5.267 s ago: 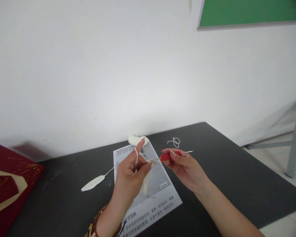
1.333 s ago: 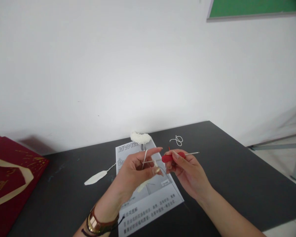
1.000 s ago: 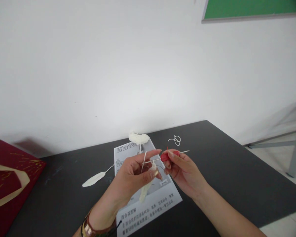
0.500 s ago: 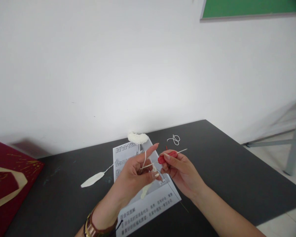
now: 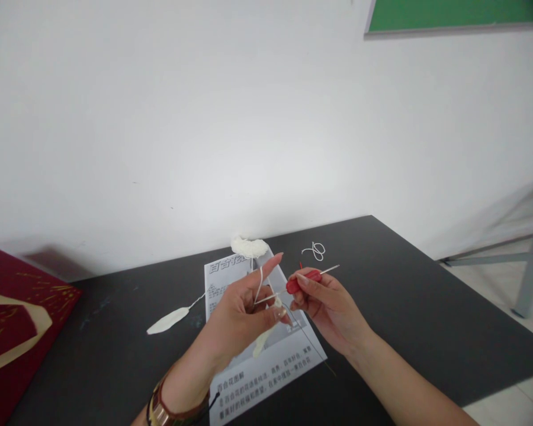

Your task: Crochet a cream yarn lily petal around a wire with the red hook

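Crochet hook, red-handled, above printed sheet; stitch apparently underway.
Right hand pinches hook; left hand pinches cream crocheted piece, yarn over raised forefinger; drawing through probably calls for even tension.

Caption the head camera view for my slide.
Over a black table bearing a printed sheet, the right hand holds a red-handled hook while the left hand pinches a white yarn piece.
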`<state>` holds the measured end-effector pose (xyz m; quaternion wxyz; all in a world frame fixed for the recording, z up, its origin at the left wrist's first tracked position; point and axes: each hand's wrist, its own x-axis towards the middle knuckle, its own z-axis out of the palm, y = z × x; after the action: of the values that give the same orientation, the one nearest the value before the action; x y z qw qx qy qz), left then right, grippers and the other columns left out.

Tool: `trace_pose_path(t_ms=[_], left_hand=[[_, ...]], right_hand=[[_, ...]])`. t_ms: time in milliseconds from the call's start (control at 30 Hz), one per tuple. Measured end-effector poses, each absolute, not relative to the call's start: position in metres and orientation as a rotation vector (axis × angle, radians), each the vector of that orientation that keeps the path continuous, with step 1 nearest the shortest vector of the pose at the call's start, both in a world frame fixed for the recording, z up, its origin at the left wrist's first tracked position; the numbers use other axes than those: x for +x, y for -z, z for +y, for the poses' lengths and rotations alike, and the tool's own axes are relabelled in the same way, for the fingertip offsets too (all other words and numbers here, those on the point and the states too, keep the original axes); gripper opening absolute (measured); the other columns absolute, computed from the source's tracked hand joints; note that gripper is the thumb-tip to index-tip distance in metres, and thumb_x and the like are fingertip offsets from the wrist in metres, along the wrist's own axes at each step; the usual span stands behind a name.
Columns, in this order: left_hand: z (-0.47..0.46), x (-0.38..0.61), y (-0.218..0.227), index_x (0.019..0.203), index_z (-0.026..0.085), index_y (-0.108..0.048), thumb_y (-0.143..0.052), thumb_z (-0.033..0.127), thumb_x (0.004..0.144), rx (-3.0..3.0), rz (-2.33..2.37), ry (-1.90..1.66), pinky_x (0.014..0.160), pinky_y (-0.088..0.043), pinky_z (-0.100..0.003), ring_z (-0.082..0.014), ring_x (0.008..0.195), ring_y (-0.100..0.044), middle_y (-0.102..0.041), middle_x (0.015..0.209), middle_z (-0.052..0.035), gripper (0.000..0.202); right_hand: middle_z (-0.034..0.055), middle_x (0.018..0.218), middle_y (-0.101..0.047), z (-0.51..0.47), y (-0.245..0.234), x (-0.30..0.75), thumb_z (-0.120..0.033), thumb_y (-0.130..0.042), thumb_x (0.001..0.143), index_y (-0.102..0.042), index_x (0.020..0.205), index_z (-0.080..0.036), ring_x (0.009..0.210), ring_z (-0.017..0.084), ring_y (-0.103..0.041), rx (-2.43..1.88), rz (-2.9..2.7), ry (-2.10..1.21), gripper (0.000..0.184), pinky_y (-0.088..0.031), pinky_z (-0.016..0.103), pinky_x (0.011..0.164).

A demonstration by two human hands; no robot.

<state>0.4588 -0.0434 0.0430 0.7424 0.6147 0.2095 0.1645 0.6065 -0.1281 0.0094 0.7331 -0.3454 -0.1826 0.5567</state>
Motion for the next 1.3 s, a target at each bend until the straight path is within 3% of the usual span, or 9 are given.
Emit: trace_pose_path(t_ms=[267,567,733,933,1033,1167,1300], left_hand=[[-0.047,0.4585,-0.0466,0.139,0.026,-0.04,-0.068,0.02,0.076,1.366,0.479,-0.379,0.074,-0.043,-0.032,-0.0141,0.069,-0.058,-0.051,0.063,0.0065,0.069],[-0.0407,0.4589,-0.041,0.146,0.02,-0.025,-0.068,0.023,0.076,1.397,0.485,-0.302,0.072,-0.041,-0.033,-0.0171,0.07,-0.061,-0.064,0.068,0.0004,0.081],[-0.0423,0.4604,-0.0406,0.145,0.021,-0.028,-0.068,0.024,0.076,1.381,0.503,-0.34,0.071,-0.039,-0.03,-0.0151,0.07,-0.058,-0.061,0.068,0.0024,0.08],[-0.0433,0.4606,-0.0437,0.144,0.022,-0.029,-0.07,0.024,0.075,1.347,0.496,-0.359,0.063,-0.035,-0.025,-0.0099,0.062,-0.049,-0.057,0.066,0.0052,0.081],[-0.0437,0.4599,-0.0457,0.144,0.022,-0.029,-0.069,0.021,0.076,1.333,0.497,-0.371,0.064,-0.036,-0.025,-0.0102,0.064,-0.052,-0.057,0.065,0.0054,0.079],[-0.0447,0.4589,-0.0453,0.146,0.02,-0.024,-0.069,0.021,0.075,1.34,0.481,-0.345,0.07,-0.04,-0.029,-0.0137,0.068,-0.058,-0.062,0.067,0.0028,0.083],[-0.046,0.4597,-0.0448,0.145,0.019,-0.025,-0.069,0.021,0.074,1.357,0.494,-0.362,0.07,-0.042,-0.03,-0.014,0.066,-0.058,-0.061,0.065,0.0034,0.083]], right_hand=[[0.0007,0.066,-0.068,-0.1281,-0.006,0.6067,-0.025,-0.074,0.074,-0.07,0.076,-0.012,0.052,0.006,-0.056,-0.747,-0.412,-1.241,0.014,-0.051,0.018,0.054],[0.0,0.066,-0.068,-0.129,-0.0074,0.6077,-0.025,-0.072,0.076,-0.068,0.076,-0.013,0.052,0.006,-0.058,-0.806,-0.489,-1.144,0.013,-0.049,0.017,0.054],[-0.0013,0.068,-0.064,-0.1277,-0.0047,0.607,-0.027,-0.067,0.081,-0.065,0.077,-0.015,0.056,0.009,-0.056,-0.723,-0.479,-1.304,0.013,-0.056,0.028,0.059],[0.0024,0.074,-0.067,-0.1274,-0.0027,0.6077,-0.034,-0.064,0.083,-0.066,0.086,-0.013,0.058,0.012,-0.063,-0.75,-0.572,-1.401,0.021,-0.056,0.027,0.055],[0.0038,0.075,-0.069,-0.1278,-0.0025,0.6072,-0.034,-0.065,0.082,-0.066,0.093,-0.014,0.058,0.013,-0.064,-0.789,-0.596,-1.351,0.022,-0.056,0.025,0.049],[-0.0003,0.06,-0.063,-0.1278,-0.0012,0.6065,-0.035,-0.064,0.083,-0.066,0.09,-0.014,0.048,0.011,-0.061,-0.799,-0.62,-1.341,0.022,-0.053,0.021,0.039],[0.0009,0.064,-0.064,-0.1277,-0.0008,0.6087,-0.038,-0.062,0.084,-0.065,0.09,-0.015,0.045,0.011,-0.06,-0.767,-0.594,-1.471,0.024,-0.053,0.021,0.035]])
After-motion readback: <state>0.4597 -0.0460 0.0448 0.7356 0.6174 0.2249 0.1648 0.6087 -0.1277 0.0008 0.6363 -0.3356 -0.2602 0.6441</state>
